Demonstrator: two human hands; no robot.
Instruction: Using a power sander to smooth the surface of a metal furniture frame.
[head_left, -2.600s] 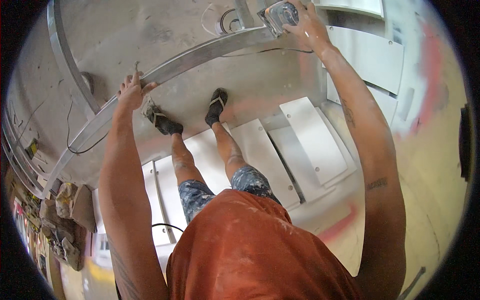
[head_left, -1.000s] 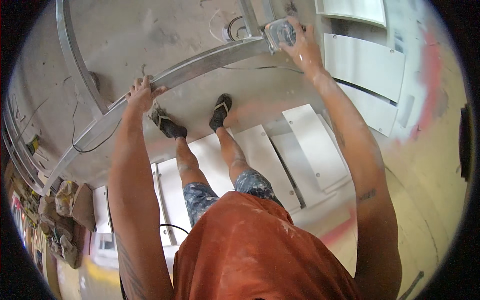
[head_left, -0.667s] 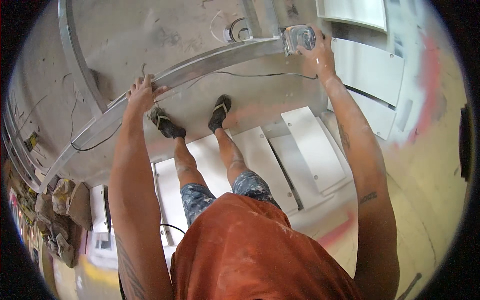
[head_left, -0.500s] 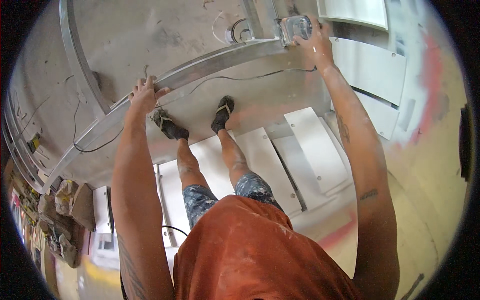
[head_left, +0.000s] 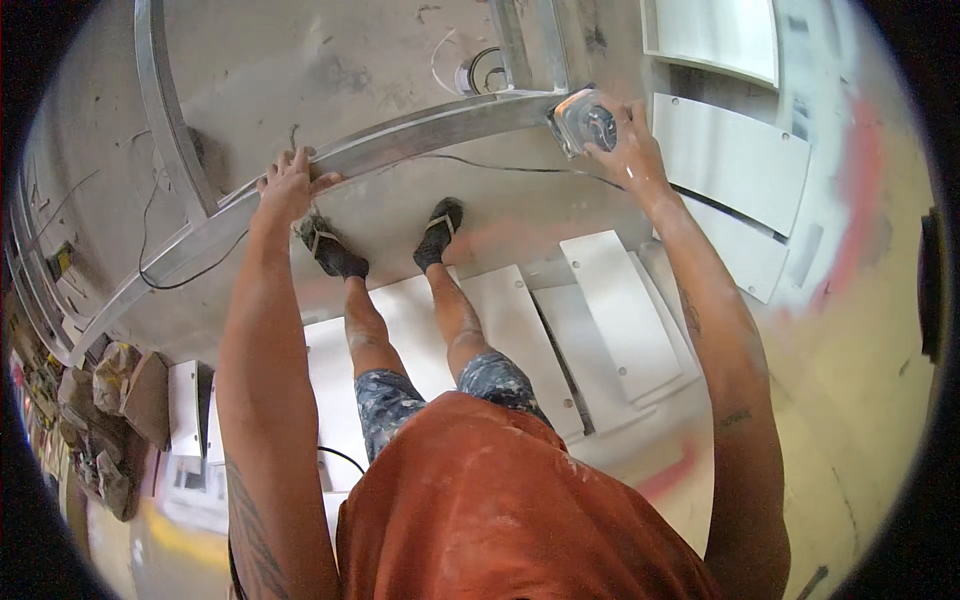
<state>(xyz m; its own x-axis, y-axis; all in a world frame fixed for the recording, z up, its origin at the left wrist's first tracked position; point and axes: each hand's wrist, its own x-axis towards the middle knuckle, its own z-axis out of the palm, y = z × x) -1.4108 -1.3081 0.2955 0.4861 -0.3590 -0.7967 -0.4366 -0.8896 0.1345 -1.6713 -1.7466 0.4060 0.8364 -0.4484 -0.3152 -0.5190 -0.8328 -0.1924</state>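
Observation:
A long metal frame (head_left: 400, 130) of square tubing stretches across in front of me, its near rail bowed by the lens. My left hand (head_left: 288, 190) grips the top of this rail, fingers over the far side and thumb along it. At the rail's right end, my right hand (head_left: 632, 150) is wrapped round a palm sander (head_left: 584, 122) with a dark body, some orange and a squarish base. The sander lies tilted at the rail's end; its contact face is hidden. A thin dark cord (head_left: 480, 163) runs beneath the rail toward my right hand.
White panels (head_left: 622, 315) with small round holes lie by my legs, and more panels (head_left: 735, 160) lie at the right. A white tray-like box (head_left: 712, 38) sits at the far right. Beyond the rail stands a round tin (head_left: 484, 72). Dusty sacks (head_left: 105, 420) are heaped at left.
The sander in my right hand has moved a little nearer to me and turned at the rail's end. My left hand keeps its place on the rail. The view has shifted slightly.

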